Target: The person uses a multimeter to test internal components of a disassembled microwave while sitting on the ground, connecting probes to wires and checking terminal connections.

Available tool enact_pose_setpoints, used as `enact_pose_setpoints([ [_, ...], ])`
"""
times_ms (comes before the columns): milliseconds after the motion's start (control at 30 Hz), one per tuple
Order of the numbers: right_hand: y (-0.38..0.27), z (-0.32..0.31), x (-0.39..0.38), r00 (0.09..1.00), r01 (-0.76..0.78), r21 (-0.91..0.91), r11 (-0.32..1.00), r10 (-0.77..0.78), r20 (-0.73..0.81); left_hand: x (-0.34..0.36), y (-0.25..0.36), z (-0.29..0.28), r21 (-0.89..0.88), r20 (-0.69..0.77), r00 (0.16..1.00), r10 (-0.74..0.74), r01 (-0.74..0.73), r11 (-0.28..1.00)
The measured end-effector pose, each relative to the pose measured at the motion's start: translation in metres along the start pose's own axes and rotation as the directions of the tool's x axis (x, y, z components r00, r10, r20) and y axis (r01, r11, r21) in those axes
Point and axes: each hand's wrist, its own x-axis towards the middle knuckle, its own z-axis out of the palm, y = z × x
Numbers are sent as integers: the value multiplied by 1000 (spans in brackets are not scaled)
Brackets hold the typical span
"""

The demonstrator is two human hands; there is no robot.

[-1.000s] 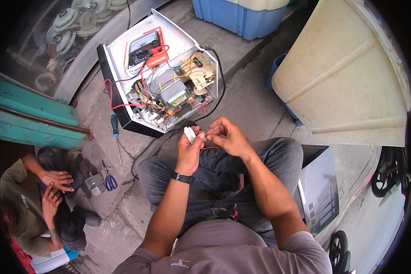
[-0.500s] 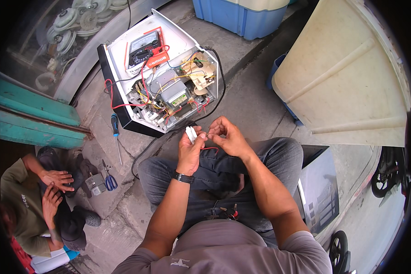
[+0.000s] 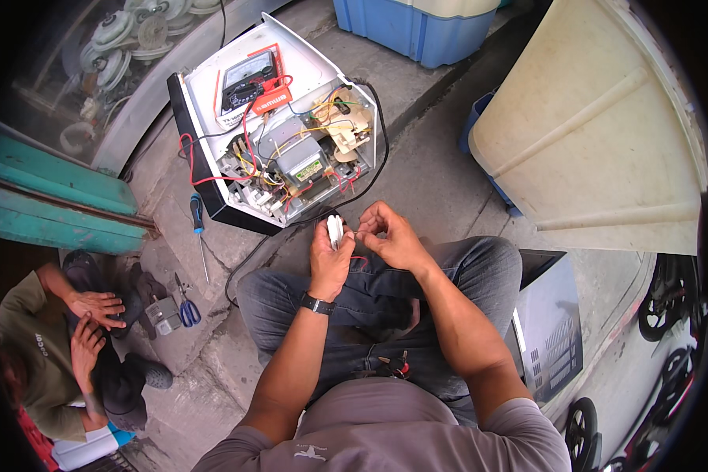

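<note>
Apparently outdoors: opened appliance [image 3: 300,161] on cracked grey pavement [image 3: 189,405].

Left hand [image 3: 330,258]: above the lap [image 3: 362,315], small part [image 3: 335,233] in its fingers.
Right hand [image 3: 389,237]: just right of the left hand.
Appliance [image 3: 295,153]: on the ground [image 3: 440,157], ahead of both hands.
Meter [image 3: 248,80]: in the appliance's far half.
Screwdriver [image 3: 197,211]: on the ground, left of the appliance's near end.
Scissors [image 3: 189,315]: left of the left knee [image 3: 258,303], just beside a metal block [image 3: 164,317].
Co-worker [image 3: 43,338]: at far left, past the scissors.
Panel [image 3: 554,326]: right of the right knee [image 3: 499,275].
Bin [image 3: 590,141]: on the right, ahead of the panel.
</note>
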Motion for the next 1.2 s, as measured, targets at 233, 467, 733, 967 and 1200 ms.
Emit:
enact_pose_setpoints([
  [233, 3, -1, 1, 998, -55, 0, 998, 55, 6, 1, -1, 0, 59, -14, 1000, 2, -1, 998],
  [467, 0, -1, 2, 996, -89, -71, 994, 89, 6, 10, -9, 2, 109, -64, 996, 57, -50, 993],
  [733, 31, 5, 7, 979, -163, -2, 987, 162, -123, 22, -3, 19, 243, -26, 999, 23, -16, 970],
  [967, 32, 6, 9, 980, -145, 11, 989, 145, -137, 33, -15, 10, 319, -3, 998, 66, -62, 946],
  [1200, 32, 7, 10, 974, -198, -58, 978, 190, -127, 38, -23, -1, 341, 18, 999, 45, -48, 939],
])
